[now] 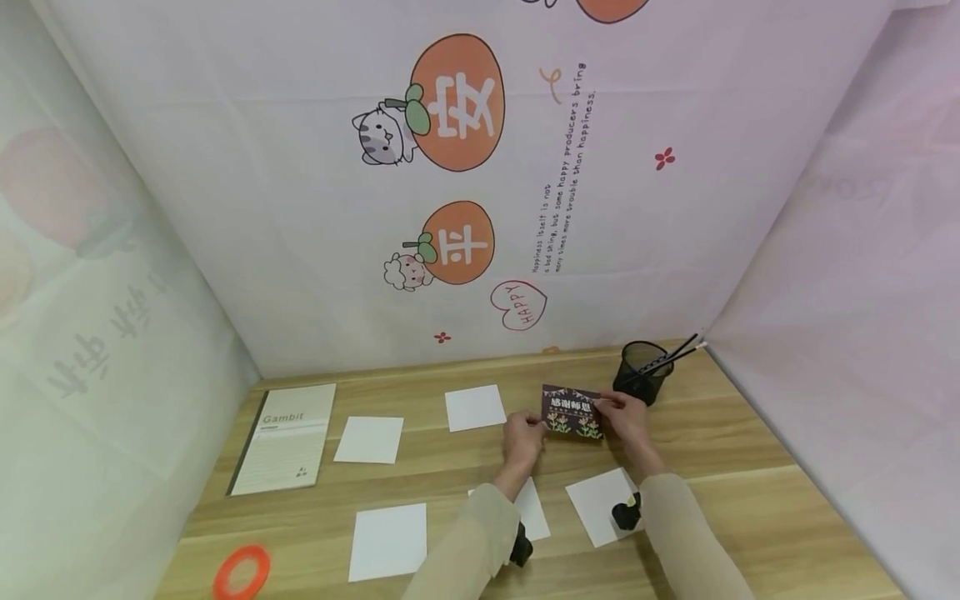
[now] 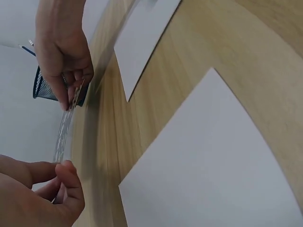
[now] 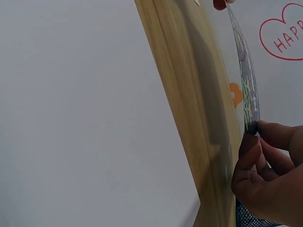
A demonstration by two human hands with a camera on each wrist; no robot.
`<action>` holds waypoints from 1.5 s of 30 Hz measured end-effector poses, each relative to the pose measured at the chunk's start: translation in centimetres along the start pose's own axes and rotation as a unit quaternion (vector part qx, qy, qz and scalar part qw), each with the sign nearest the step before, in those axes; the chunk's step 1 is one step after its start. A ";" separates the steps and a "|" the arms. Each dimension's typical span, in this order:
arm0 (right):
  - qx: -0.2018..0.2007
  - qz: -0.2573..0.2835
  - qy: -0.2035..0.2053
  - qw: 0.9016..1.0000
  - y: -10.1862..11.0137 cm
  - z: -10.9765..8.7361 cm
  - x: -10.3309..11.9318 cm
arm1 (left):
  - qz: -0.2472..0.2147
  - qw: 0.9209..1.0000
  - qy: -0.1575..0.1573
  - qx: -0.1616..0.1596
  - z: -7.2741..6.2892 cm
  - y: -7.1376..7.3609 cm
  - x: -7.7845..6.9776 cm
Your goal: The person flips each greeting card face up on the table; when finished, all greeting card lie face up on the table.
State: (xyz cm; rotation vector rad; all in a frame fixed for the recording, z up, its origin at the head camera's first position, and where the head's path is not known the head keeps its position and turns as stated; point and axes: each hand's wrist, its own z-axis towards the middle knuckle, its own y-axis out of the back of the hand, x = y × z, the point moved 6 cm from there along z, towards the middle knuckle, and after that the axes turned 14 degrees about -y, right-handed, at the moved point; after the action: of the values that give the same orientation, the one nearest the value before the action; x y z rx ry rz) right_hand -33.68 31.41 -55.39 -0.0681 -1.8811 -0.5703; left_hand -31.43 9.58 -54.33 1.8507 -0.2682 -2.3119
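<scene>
Both hands hold a dark printed card [image 1: 572, 413] with flowers and white lettering, raised off the table at the back right. My left hand [image 1: 523, 437] pinches its left edge between thumb and fingers. At the other edge my right hand [image 1: 627, 419] pinches it the same way. From the left wrist view the card [image 2: 65, 127] is seen nearly edge-on and slightly bowed, between the left hand [image 2: 42, 189] and the right hand [image 2: 64, 56]. The right wrist view shows the right thumb and fingers [image 3: 277, 137] on the card's lower end.
White square sheets lie about, one [image 1: 476, 407] left of the card and another [image 1: 606, 506] under the right forearm. A black mesh pen holder [image 1: 641, 372] stands by the right hand. A notebook [image 1: 288, 437] and an orange tape ring [image 1: 242, 573] are at left. Printed cloth walls enclose the table.
</scene>
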 end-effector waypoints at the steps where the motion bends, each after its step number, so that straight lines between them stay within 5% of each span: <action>1: -0.001 -0.009 0.004 1.000 0.0 0.1 0.1 | 0.014 1.000 -0.003 0.006 0.0 -0.1 0.0; 7: -0.005 -0.051 0.026 0.998 -0.1 0.5 0.3 | 0.084 0.995 -0.024 0.045 0.1 -0.6 -0.3; 21: -0.001 -0.119 0.043 0.992 -0.5 0.9 0.5 | 0.141 0.983 -0.080 0.090 0.1 -1.6 0.0; 28: 0.001 -0.124 0.061 0.990 -0.6 0.9 0.3 | 0.216 0.961 -0.124 0.119 0.0 -1.9 0.1; 36: 0.002 -0.125 0.057 0.990 -0.5 1.3 -0.2 | 0.253 0.945 -0.156 0.134 -0.4 -2.1 -0.2; 45: -0.004 -0.128 0.058 0.990 -0.3 1.1 -0.1 | 0.343 0.904 -0.207 0.146 -0.9 -2.6 -0.2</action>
State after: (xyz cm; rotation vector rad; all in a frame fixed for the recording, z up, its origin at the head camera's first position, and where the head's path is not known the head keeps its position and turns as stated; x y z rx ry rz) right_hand -34.71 31.63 -55.89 0.2011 -1.7863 -0.7405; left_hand -30.54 12.12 -54.98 1.0493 -1.1674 -2.1623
